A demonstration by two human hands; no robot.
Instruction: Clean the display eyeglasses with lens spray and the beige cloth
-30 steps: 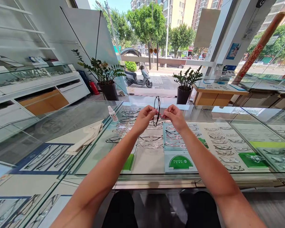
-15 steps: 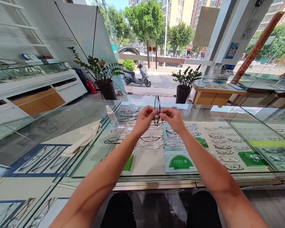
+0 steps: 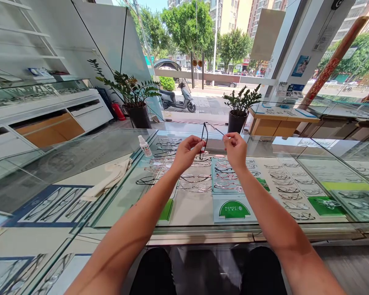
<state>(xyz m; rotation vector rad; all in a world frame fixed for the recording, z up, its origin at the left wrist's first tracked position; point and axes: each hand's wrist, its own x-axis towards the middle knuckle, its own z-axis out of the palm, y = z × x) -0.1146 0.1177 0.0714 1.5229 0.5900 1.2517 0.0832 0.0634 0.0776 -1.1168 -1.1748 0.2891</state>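
Observation:
A pair of dark-framed eyeglasses (image 3: 205, 130) is held up above the glass counter, its front turned nearly edge-on to me. My left hand (image 3: 189, 152) pinches the frame front between thumb and fingers. One temple arm stretches out to the right, and my right hand (image 3: 235, 148) is closed on its tip. Below both hands, rows of eyeglasses (image 3: 195, 178) lie in the display case. To the left of my left hand stands a small white spray bottle (image 3: 144, 146) on the glass.
A beige cloth (image 3: 109, 180) lies on the left counter. Green brand cards (image 3: 234, 209) sit among the frames inside the case (image 3: 190, 211). Beyond the counter are two potted plants (image 3: 139, 116) and a parked scooter (image 3: 178, 98) outside the glass.
My right hand has moved right, from the frame front to the end of a temple arm, which now stands extended. The eyeglasses' front has turned more edge-on. My left hand stays nearly in place.

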